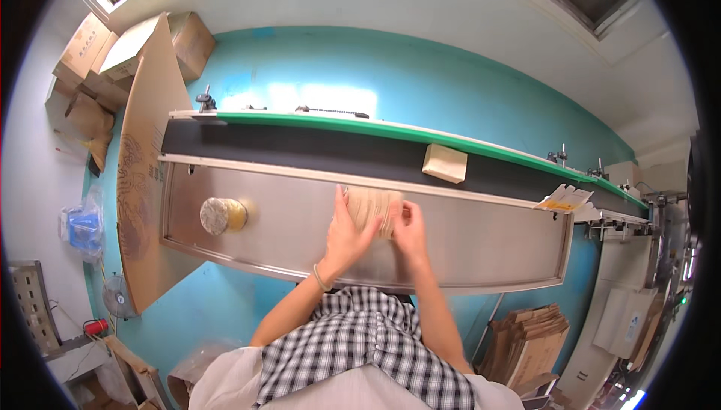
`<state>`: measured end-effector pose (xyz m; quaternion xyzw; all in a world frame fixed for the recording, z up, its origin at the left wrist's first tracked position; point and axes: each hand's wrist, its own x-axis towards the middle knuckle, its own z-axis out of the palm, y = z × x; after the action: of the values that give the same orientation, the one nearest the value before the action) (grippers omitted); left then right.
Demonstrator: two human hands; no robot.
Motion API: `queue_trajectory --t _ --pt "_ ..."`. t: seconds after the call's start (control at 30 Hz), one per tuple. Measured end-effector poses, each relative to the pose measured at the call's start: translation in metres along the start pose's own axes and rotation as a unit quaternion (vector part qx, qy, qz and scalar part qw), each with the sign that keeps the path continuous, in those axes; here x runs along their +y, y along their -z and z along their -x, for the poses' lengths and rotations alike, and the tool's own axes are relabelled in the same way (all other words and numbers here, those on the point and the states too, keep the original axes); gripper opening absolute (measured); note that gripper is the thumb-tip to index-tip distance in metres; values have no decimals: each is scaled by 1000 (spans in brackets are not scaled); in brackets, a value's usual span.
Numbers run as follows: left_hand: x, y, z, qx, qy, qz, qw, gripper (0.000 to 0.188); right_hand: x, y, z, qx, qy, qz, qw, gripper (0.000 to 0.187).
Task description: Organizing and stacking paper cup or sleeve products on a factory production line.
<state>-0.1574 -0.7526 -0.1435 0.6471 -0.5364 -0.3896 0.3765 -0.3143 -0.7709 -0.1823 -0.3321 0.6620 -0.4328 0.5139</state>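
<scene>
A beige stack of thin, layered pieces [371, 206] is between my hands over the metal worktable; its exact kind is blurred. My left hand [347, 233] is closed along the stack's left side, thumb across the front. At the right edge, my right hand [409, 228] has its fingers curled against the stack. Beyond them, a cream-coloured block-shaped packet [444, 164] lies on the dark conveyor belt [323, 149]. To the left on the table is a short, thick cylinder [223, 216] with a grey mottled end and yellowish side.
A raised rim borders the steel worktable [481, 248]. Green guide rail [390, 128] runs behind the belt. An open white-and-yellow carton [565, 198] sits at the belt's right. A tall cardboard sheet [143, 177] stands left; flattened cartons [528, 344] lean below right.
</scene>
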Motion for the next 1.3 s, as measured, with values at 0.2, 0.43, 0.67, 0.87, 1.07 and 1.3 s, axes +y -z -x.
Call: queue_trajectory --t 0.2,0.43,0.67,0.87,1.07,1.3 --pt "-4 -1 -4 -23 -48 -58 997 115 1 3 13 -40 -8 -44 998 42" --pt "3 -3 0 -14 -22 -89 996 128 -11 14 17 -114 -131 -212 962 37" --pt "-6 -5 0 -12 1 -101 995 119 -18 30 11 -138 -51 200 969 32" --pt "1 -6 6 -23 -11 -57 998 109 -29 35 -27 -6 -60 -162 985 32" --pt "-2 -6 3 -35 -7 9 999 102 -7 -4 11 -70 11 -46 996 41" --pt "-12 -5 4 -47 14 15 999 95 -10 29 -3 -89 -14 46 995 31"
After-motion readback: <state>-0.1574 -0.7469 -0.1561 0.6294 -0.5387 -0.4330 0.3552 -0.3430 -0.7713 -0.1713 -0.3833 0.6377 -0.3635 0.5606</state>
